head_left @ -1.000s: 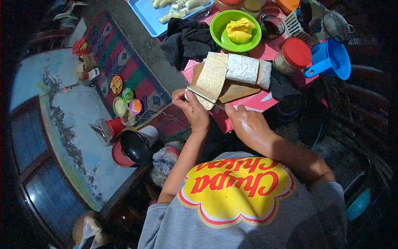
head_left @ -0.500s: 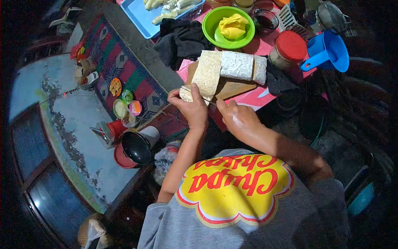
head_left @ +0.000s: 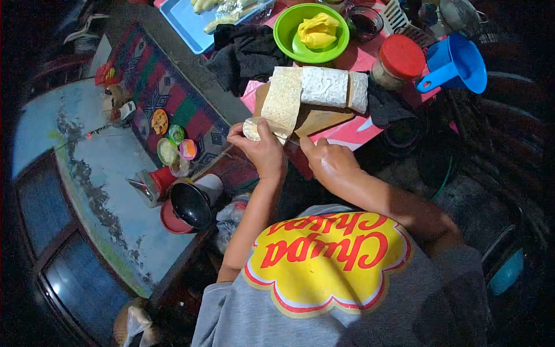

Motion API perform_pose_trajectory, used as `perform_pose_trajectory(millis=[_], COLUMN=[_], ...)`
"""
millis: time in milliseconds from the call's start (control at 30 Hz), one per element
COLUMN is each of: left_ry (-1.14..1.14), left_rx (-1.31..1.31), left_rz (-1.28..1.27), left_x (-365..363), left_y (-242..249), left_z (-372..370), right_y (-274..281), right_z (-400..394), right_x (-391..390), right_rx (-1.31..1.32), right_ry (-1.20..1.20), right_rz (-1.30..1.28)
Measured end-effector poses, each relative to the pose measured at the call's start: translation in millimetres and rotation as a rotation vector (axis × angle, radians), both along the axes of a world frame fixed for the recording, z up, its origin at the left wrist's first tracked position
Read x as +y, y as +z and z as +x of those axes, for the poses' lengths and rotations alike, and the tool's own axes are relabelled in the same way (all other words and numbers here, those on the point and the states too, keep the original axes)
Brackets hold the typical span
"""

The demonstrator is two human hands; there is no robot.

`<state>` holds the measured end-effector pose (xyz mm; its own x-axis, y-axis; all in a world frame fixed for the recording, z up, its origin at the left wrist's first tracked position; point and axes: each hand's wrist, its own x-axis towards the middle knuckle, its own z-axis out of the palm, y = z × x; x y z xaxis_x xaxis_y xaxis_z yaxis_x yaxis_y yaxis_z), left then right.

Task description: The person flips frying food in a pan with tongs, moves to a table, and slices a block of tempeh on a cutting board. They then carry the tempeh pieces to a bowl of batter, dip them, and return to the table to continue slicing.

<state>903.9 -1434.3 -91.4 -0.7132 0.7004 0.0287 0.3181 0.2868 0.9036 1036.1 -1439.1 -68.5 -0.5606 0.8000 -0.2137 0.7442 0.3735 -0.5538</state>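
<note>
A long block of tempeh (head_left: 281, 98) lies on a wooden cutting board (head_left: 321, 122). At its near end, my left hand (head_left: 263, 151) is closed, thumb on top, around a pale slice of tempeh (head_left: 251, 129) that leans away from the block. My right hand (head_left: 332, 162) is closed on a knife, its handle hidden in the fingers. Only a little of the thin knife blade (head_left: 295, 140) shows, close to the tempeh's near end. Beside the block, two white-coated tempeh pieces, a larger one (head_left: 324, 87) and a smaller one (head_left: 358, 92), sit on the board.
Behind the board stand a green bowl (head_left: 281, 40) with a yellow bundle, a red-lidded jar (head_left: 401, 56) and a blue dipper (head_left: 465, 63). Dark cloth (head_left: 243, 58) lies left of them, near a blue tray (head_left: 182, 26). A black pan (head_left: 191, 206) is at lower left.
The slice in my left hand has tilted outward from the block, showing more of its cut face. My right hand has shifted slightly. The whole view has moved a little.
</note>
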Motion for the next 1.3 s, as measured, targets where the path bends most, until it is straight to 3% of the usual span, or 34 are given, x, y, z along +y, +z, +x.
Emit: perform_pose_trajectory(millis=[267, 333, 467, 533, 767, 867, 1067, 1167, 1233, 1300], left_ry=[-0.076, -0.056, -0.036, -0.051, -0.047, -0.174, -0.067, 0.011, 0.042, -0.005], left_rx=[0.203, 0.026, -0.045, 0.078, 0.055, 0.249, 0.096, -0.047, -0.427, -0.343], left_rz=[-0.045, 0.023, 0.047, 0.005, 0.002, -0.025, 0.051, 0.04, 0.137, 0.148], left_x=[-3, -2, -2, -2, -4, -8, -4, -4, -6, -12], left_y=[-8, -2, -4, -2, -9, -23, -9, -6, -8, -17], left_z=[-7, -2, -3, -3, -7, -16, -5, -3, -8, -15], right_y=[-14, -12, -21, -22, -35, -43, -46, -33, -34, -26], right_z=[-4, 0, -9, -12, -12, -15, 34, 53, 62, 67], right_x=[3, 1, 7, 12, 9, 13, -20, -27, -25, -19], right_rx=[-0.015, -0.063, -0.038, -0.05, -0.079, -0.096, -0.057, -0.027, 0.016, 0.08], right_ry=[0.03, 0.048, 0.034, 0.059, 0.043, 0.07, 0.077, 0.006, 0.028, 0.066], right_rz=[-0.025, -0.027, -0.015, -0.162, -0.135, -0.22, -0.083, -0.259, -0.345, -0.472])
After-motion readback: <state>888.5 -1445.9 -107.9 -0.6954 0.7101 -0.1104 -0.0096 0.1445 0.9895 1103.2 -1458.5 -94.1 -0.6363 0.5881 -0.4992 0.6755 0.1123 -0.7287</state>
